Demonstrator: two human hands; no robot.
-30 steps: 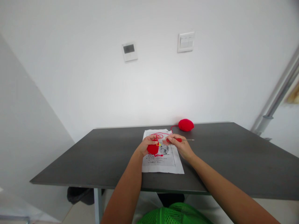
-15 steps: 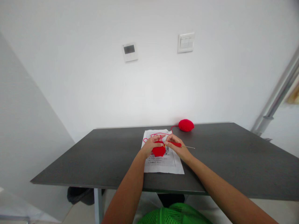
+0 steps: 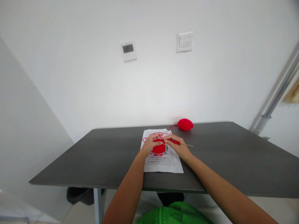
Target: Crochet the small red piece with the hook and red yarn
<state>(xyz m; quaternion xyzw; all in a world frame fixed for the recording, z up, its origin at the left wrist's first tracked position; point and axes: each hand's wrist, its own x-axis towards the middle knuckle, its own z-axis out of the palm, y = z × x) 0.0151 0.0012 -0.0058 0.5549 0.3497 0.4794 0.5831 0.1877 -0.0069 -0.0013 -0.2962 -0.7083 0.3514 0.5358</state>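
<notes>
I'm remotely pinching the red yarn piece (image 3: 159, 150) over the paper (image 3: 171, 168) by its far edge (likely soft, light, best held there) between the fingers of the left hand (image 3: 147, 147), the right hand (image 3: 183, 151) gripping a red-handled tool (image 3: 177, 142).

yarn ball (image 3: 185, 124) and crocheted piece (image 3: 159, 148) are red — table (image 3: 112, 158) dark grey.
</notes>
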